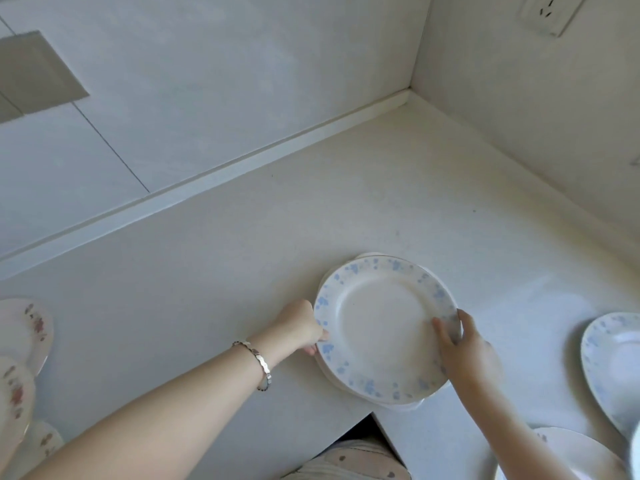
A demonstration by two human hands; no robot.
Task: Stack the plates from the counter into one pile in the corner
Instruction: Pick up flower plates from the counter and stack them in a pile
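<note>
While both arms reach forward, left hand [300, 325] and right hand [464, 348] grip opposite rims of blue-flowered plate [381, 327] atop plate pile [412, 403] on counter [242, 254].

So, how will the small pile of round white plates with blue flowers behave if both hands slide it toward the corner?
The pile of round white plates with blue flowers looks glazed and rigid, so it should slide easily on the smooth pale counter. Its plates sit slightly offset, so they may shift. They are probably ceramic, heavy and breakable; left hand and right hand grip opposite rims.

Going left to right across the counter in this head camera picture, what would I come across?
Pink-flowered plates → bracelet → left hand → blue-flowered plate on a small pile → right hand → another blue-flowered plate.
</note>
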